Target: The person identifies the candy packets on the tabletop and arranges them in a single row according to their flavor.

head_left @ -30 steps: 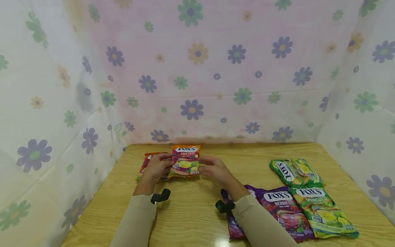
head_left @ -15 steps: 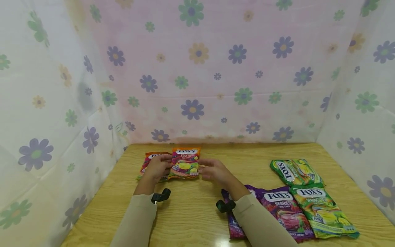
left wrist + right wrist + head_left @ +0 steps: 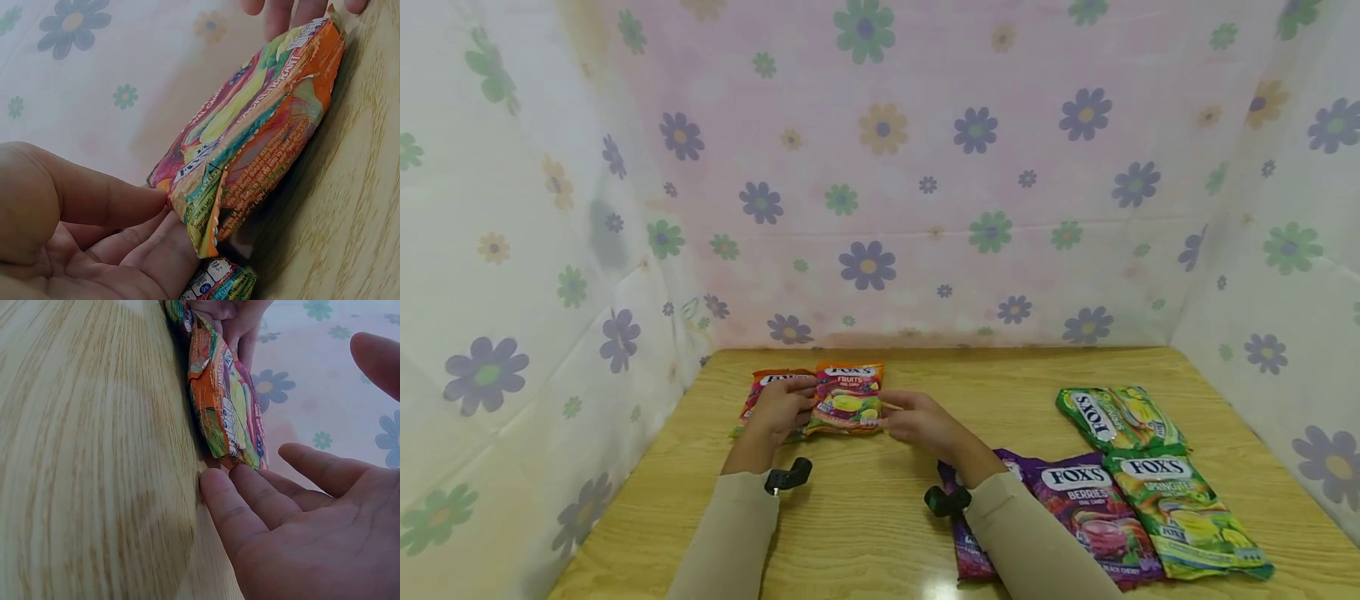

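Note:
An orange and red FOX'S Fruits candy bag [image 3: 847, 400] lies near the table's back edge, between both hands. My left hand [image 3: 777, 408] pinches its left lower corner between thumb and fingers; in the left wrist view the bag [image 3: 256, 119] looks slightly raised on that side. My right hand [image 3: 922, 422] has its fingers extended, and in the right wrist view its fingertips [image 3: 247, 481] touch the near end of the bag. A second Fruits candy bag [image 3: 762, 390] lies just to the left, partly hidden behind my left hand.
At the right of the wooden table [image 3: 850, 533] lie two green Springtea candy bags [image 3: 1120, 418] and two purple bags, one a Berries candy bag [image 3: 1093, 521]. My right sleeve [image 3: 1037, 533] covers part of the purple ones. Flowered cloth [image 3: 925, 208] surrounds the table.
The Fruits bag between my hands has come down from a more upright pose to lie flatter, and shifted slightly left. My right hand has followed it a little leftward.

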A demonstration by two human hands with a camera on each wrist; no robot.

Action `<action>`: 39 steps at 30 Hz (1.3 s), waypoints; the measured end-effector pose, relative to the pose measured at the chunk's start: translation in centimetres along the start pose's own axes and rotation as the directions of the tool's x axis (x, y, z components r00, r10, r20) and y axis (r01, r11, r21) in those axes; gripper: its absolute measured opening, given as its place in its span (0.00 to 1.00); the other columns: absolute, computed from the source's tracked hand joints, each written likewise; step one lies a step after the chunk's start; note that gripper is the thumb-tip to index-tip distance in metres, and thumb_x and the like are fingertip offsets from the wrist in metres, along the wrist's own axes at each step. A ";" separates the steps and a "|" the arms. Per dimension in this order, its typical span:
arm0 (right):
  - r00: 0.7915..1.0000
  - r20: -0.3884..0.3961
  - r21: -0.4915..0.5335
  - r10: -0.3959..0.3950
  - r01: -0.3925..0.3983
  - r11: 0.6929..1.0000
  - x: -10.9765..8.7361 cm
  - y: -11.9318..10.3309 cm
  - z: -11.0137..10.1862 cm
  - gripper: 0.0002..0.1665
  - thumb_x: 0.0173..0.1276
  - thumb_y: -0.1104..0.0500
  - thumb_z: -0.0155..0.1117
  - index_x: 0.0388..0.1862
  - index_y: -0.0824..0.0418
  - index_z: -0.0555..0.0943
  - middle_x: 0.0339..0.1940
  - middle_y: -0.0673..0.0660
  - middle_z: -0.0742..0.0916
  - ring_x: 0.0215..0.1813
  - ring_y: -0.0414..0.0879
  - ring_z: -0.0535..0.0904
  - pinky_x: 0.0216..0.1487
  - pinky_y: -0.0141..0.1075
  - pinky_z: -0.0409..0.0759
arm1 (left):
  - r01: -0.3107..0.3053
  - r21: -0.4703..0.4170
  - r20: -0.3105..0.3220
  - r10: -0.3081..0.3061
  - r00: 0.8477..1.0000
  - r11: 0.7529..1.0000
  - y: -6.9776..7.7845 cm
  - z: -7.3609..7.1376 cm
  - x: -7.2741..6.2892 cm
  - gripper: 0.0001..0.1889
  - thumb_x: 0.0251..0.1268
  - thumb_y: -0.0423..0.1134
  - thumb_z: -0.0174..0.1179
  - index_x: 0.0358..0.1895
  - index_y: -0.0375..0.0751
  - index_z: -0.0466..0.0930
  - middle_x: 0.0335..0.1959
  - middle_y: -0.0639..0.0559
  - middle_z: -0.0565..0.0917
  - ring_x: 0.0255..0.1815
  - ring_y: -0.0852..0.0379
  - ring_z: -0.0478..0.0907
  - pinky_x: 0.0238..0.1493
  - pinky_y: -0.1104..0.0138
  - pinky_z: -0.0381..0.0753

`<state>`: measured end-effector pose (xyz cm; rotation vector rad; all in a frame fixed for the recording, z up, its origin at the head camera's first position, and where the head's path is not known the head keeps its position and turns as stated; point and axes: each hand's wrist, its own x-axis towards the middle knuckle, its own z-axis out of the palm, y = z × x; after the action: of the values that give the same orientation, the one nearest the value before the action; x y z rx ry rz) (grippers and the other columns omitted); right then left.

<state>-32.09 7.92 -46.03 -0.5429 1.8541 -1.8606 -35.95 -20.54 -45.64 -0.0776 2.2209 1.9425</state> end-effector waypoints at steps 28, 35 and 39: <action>0.999 0.047 -0.072 0.027 -0.024 0.997 0.0 0.4 0.0 0.41 0.78 0.60 0.58 0.84 0.66 0.55 0.85 0.62 0.59 0.86 0.59 0.51 0.82 0.58 0.56 | 0.010 0.164 -0.080 0.003 0.997 0.986 0.8 0.1 -0.8 0.22 0.77 0.26 0.52 0.70 0.34 0.75 0.71 0.35 0.74 0.66 0.40 0.76 0.57 0.58 0.84; 0.999 0.046 -0.081 0.025 -0.021 0.997 0.0 0.4 -0.1 0.41 0.78 0.59 0.58 0.83 0.66 0.55 0.85 0.63 0.60 0.86 0.59 0.51 0.82 0.58 0.57 | -0.036 0.276 -0.104 0.067 0.992 0.961 1.7 0.4 -1.3 0.21 0.76 0.28 0.54 0.69 0.32 0.76 0.68 0.34 0.76 0.64 0.39 0.78 0.52 0.59 0.82; 0.999 0.041 -0.103 0.027 -0.023 0.994 0.1 0.5 -0.2 0.41 0.78 0.59 0.58 0.83 0.66 0.56 0.85 0.62 0.60 0.86 0.59 0.52 0.81 0.57 0.59 | -0.044 0.280 -0.104 0.076 0.992 0.959 1.9 0.6 -1.4 0.21 0.77 0.29 0.54 0.69 0.31 0.75 0.69 0.33 0.76 0.66 0.37 0.77 0.62 0.50 0.81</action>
<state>-32.22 8.04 -46.51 -0.5867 1.9283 -1.7317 -34.85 -19.82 -43.58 -0.0834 2.5759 1.6716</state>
